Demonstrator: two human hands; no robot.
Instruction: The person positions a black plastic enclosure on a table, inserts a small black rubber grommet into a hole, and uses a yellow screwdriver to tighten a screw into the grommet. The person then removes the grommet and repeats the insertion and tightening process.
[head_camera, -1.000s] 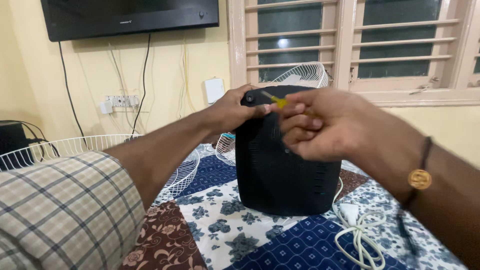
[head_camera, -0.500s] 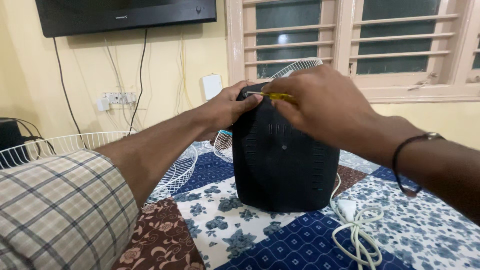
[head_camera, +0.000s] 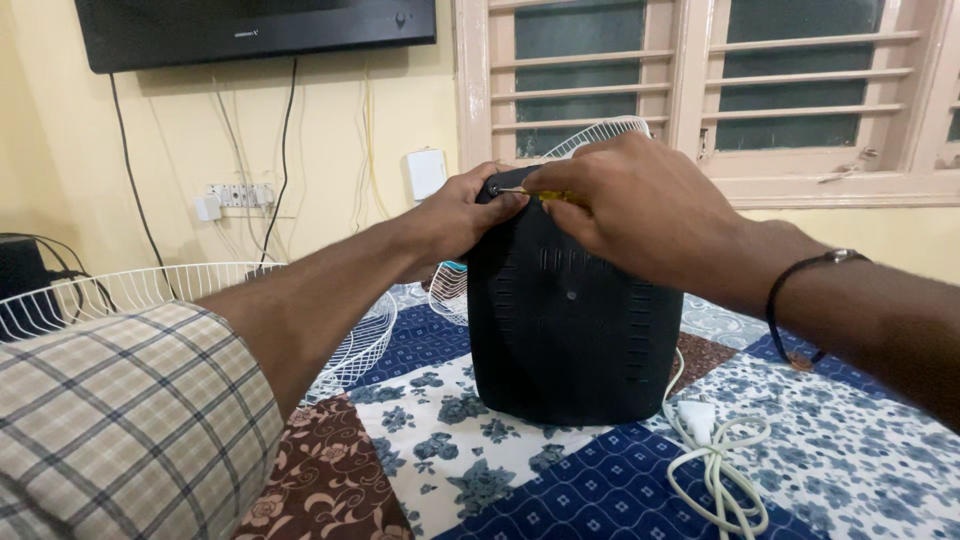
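1. Black fan housing (head_camera: 570, 320) stood upright on the patchwork bedsheet (head_camera: 440, 450), near mid-bed, open sheet in front of it.
2. Left hand (head_camera: 462, 215) gripped the housing's top left corner, fingers curled over the edge.
3. Right hand (head_camera: 640, 205) was closed around a yellow-handled screwdriver (head_camera: 545, 194), tip at the top edge.
4. White wire fan guard (head_camera: 200, 300) lay left of the housing; a second guard (head_camera: 600, 135) stood behind it.
5. Coiled white power cord (head_camera: 715, 455) lay just right of the base.
6. White rectangular wall box (head_camera: 427, 175) sat beside the window frame.

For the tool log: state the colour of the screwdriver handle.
Yellow; the screwdriver handle shows in the head view, in the right hand.
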